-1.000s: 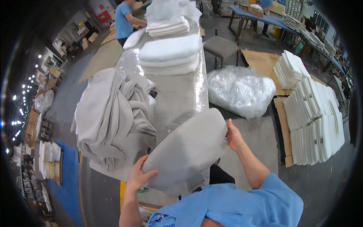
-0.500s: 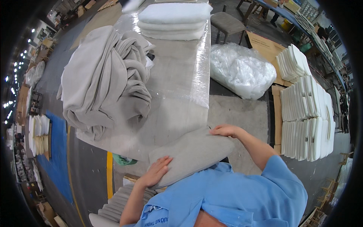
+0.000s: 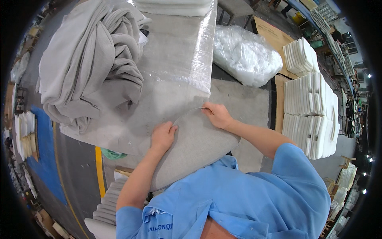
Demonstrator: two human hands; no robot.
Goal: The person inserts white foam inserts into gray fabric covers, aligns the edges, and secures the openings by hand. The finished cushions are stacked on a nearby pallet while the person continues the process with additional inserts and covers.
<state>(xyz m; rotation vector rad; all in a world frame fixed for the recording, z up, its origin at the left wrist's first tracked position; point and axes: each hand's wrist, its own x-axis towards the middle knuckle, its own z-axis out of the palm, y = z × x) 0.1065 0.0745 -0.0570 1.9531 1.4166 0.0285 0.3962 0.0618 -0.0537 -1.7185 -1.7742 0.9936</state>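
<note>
A grey fabric-covered cushion (image 3: 195,149) rests against my front at the near edge of the table. My left hand (image 3: 162,137) is closed on its far rim, thumb and fingers pinched together. Farther right, my right hand (image 3: 217,115) pinches the same rim near the table's corner. Between the two hands a thin pale line (image 3: 186,114) curves along the rim; whether it is a cord or the fabric's edge I cannot tell. The cushion's underside is hidden.
A heap of grey fabric covers (image 3: 89,63) lies on the plastic-wrapped table (image 3: 171,44), left of my hands. White pads (image 3: 173,7) are stacked at its far end. Rightward stand a clear plastic bag (image 3: 246,53) and stacked white pads (image 3: 308,99). Grey cushions (image 3: 109,201) are piled lower left.
Both hands have moved from lying on the cushion's sides to pinching its far rim, closer together. The cushion has turned, and the view has shifted so the table sits higher and further left.
</note>
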